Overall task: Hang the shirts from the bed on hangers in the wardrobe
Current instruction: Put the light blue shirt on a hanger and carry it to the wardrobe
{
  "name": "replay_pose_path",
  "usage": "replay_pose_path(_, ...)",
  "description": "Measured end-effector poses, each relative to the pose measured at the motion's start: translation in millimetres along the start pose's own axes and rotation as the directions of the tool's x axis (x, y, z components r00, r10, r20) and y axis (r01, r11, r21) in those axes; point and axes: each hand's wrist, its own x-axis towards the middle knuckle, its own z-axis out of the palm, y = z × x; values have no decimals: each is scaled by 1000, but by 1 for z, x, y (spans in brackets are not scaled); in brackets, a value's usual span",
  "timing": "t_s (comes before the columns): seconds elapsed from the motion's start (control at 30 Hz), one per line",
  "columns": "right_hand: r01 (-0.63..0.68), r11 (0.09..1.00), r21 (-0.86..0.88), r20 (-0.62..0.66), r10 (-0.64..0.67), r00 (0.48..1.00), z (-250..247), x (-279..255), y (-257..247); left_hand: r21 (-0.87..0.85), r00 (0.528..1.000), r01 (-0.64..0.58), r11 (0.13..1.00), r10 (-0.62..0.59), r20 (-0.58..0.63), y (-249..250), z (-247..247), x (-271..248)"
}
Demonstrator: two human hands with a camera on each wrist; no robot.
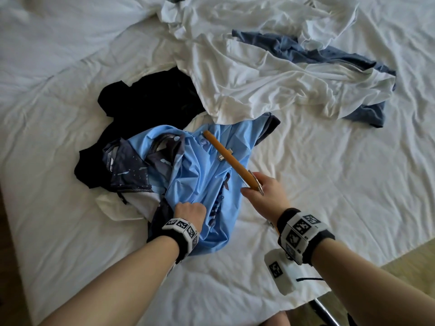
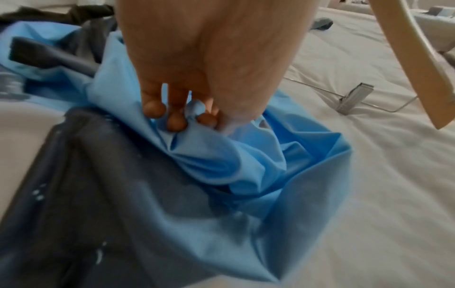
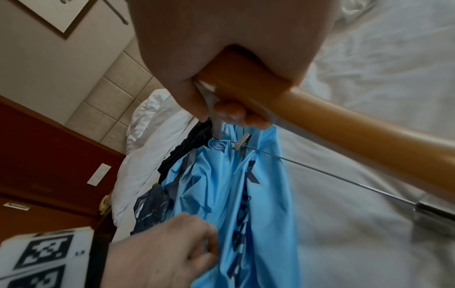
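Observation:
A light blue shirt (image 1: 207, 170) with dark grey patterned panels lies crumpled on the white bed (image 1: 329, 184). My left hand (image 1: 189, 211) grips a bunch of its blue fabric (image 2: 197, 136) near the hem, fingers curled into the cloth. My right hand (image 1: 261, 187) holds a wooden hanger (image 1: 226, 156) at its middle by the metal hook. One hanger arm points out over the blue shirt (image 3: 226, 194); the wooden hanger (image 3: 307, 109) has a wire bar with metal clips (image 3: 240, 143).
A black shirt (image 1: 146, 100) lies behind the blue one. Farther back, a white shirt (image 1: 270, 74) covers a grey-blue shirt (image 1: 362, 114). White bedding is bunched at the top. The bed's near edge and wooden floor (image 1: 412, 267) are at lower right.

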Motion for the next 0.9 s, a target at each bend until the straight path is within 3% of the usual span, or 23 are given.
replay_pose_path(0.07, 24, 998, -50, 6, -24, 1000, -1, -9, -3, -72, 1000, 14, 997, -15, -15, -5, -3, -11)
replay_pose_path(0.17, 48, 997, -64, -6, -49, 999, -4, -33, -4, -311, 995, 35, 950, -61, -74, -12, -10, -32)
replay_pose_path(0.23, 87, 993, -75, -4, -87, 996, -11, -55, -6, -532, 980, 8, 847, -112, -164, -13, -18, -50)
replay_pose_path(0.33, 188, 981, -52, 25, -187, 982, -26, -88, -12, -734, 919, -185, 653, -149, -364, -11, -33, -82)
replay_pose_path(0.47, 273, 962, 23, 73, -274, 959, -40, -116, -42, -756, 839, -454, 471, -60, -541, 1, -63, -137)
replay_pose_path(0.6, 308, 948, 79, 135, -316, 939, -49, -138, -75, -715, 743, -600, 359, -81, -664, 13, -99, -191)
replay_pose_path(0.73, 340, 939, 59, 222, -344, 912, -65, -153, -93, -737, 717, -632, 241, -180, -674, 13, -136, -231)
replay_pose_path(0.9, 356, 929, 99, 202, -369, 907, -91, -168, -125, -713, 679, -674, 195, -217, -701, 14, -187, -279)
